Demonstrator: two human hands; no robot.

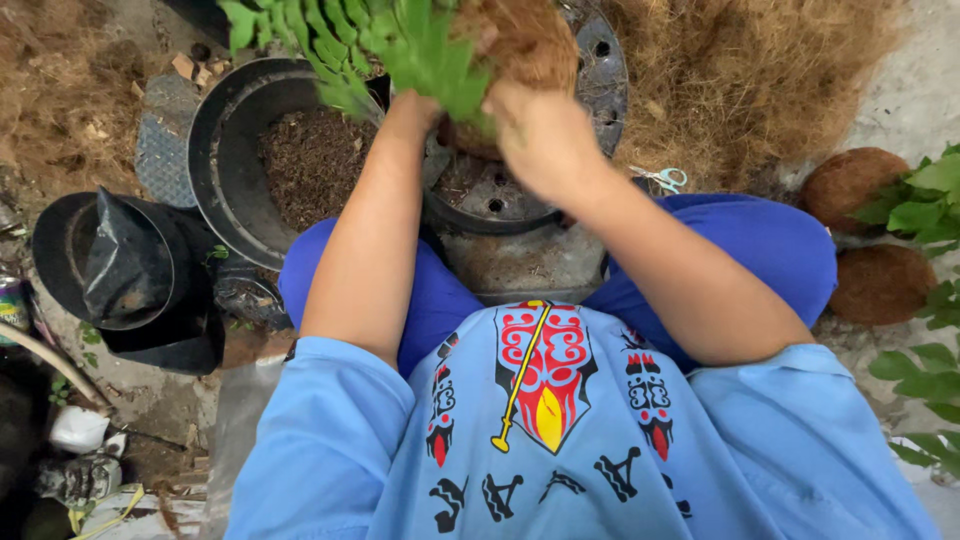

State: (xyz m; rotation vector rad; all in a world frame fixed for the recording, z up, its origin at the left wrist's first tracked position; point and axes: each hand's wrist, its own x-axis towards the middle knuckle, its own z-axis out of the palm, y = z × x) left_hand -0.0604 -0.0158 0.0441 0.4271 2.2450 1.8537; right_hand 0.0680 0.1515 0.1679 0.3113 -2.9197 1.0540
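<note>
This is an outdoor potting spot in a garden or home plant nursery. Bare concrete ground point(905, 95) carries heaps of brown coconut fibre point(740, 70), a black tub of dark potting mix point(255, 160), empty black plastic pots point(100, 265) and a perforated pot point(495, 195). Fibre-wrapped root balls point(865, 235) with leafy plants point(925, 205) sit at one side, and small scissors point(662, 179) lie by the fibre.

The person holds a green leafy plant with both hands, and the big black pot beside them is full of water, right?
Not quite. The head view shows both hands, left hand and right hand, holding the green leafy plant, but the big black pot holds dark brown soil, not water.
</note>
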